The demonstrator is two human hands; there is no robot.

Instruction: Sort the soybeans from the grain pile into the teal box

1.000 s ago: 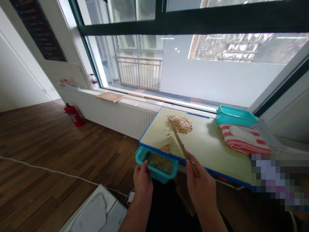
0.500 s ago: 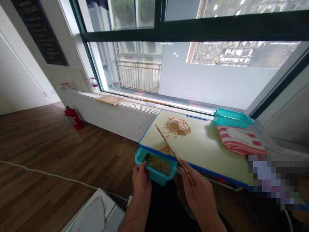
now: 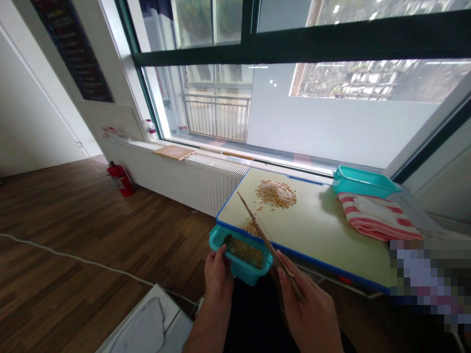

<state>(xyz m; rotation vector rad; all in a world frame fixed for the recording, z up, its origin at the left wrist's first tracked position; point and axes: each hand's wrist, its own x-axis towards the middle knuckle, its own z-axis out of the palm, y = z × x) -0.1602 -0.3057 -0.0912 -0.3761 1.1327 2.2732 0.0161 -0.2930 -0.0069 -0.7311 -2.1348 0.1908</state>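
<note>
My left hand [image 3: 217,275] grips the near left rim of a small teal plastic tub [image 3: 244,276], thumb over the edge. The tub is against the table's front edge, just below the top, and yellowish kernels or beans [image 3: 243,251] lie in it. My right hand [image 3: 312,305] pinches a thin brown strip [image 3: 262,233], like cardboard or wood, slanting over the table edge. Beside the strip's left side sits a small heap of kernels [image 3: 251,228] at the edge above the tub. A larger kernel pile [image 3: 275,193], mixed with something whitish, lies farther back.
The pale table [image 3: 324,230] has a blue edge. At its right are a second teal tub [image 3: 364,181] and a folded red-and-white striped cloth [image 3: 375,215]. A radiator [image 3: 206,179] runs under the window. A fire extinguisher [image 3: 120,179] and white cable [image 3: 91,265] are on the floor.
The view has shifted slightly, moving the scene to the right. The strip has come a little toward me and left relative to the table, the small heap with it. Both holds are unchanged.
</note>
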